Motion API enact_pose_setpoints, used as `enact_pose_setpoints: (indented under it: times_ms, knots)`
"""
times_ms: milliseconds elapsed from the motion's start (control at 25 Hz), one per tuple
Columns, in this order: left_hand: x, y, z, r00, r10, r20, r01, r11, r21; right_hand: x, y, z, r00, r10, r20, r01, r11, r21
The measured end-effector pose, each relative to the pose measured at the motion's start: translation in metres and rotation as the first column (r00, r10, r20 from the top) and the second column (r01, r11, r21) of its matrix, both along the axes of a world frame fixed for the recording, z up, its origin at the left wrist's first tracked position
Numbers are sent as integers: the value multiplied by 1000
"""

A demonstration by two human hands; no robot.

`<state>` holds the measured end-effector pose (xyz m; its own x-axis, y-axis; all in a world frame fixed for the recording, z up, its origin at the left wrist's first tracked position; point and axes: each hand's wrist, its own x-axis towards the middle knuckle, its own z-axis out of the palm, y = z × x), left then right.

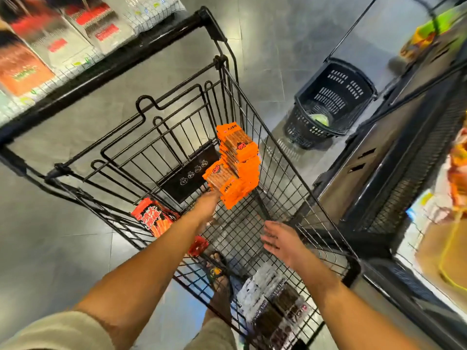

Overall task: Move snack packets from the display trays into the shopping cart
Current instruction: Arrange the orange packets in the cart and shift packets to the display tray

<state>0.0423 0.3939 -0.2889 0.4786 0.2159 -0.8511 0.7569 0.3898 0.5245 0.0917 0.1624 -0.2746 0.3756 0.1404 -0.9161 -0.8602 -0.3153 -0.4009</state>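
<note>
Left hand grips the lower end of the stack of orange snack packets, fingers mostly hidden behind it; stack held inside the shopping cart, above the wire floor, not yet set down. Right hand hovers over the cart, fingers straight and spread, holding nothing. Already in cart: red packet against the left wall; white-and-dark packets at the near end. Judgement: task partway; this batch needs releasing; more packets lie on the display shelf upper left, so further trips seem likely.
</note>
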Motion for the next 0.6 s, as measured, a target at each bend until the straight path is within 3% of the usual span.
enact_pose_setpoints:
  times_ms: [120,200,280,360,440,520,600]
  knots:
    - [-25,-26,10,969,-249,1,245,955,168,-27,-32,13,997,23,71,-20,999,-50]
    - [-48,-54,17,897,-441,-20,425,853,304,-50,-60,17,980,109,168,-86,987,-136]
    - [-76,-84,22,748,-663,-40,610,662,435,-76,-92,22,911,278,305,-203,945,-255]
    - [-101,-111,20,512,-854,-94,732,377,567,-102,-125,26,835,398,381,-270,898,-347]
    - [-119,-143,26,317,-934,-166,769,151,621,-133,-160,34,805,406,433,-252,894,-371]
    - [-136,-178,38,200,-963,-182,762,36,647,-165,-195,37,805,346,482,-167,911,-377]
    - [-153,-213,48,140,-975,-175,743,-14,670,-198,-229,43,816,255,520,-80,939,-334]
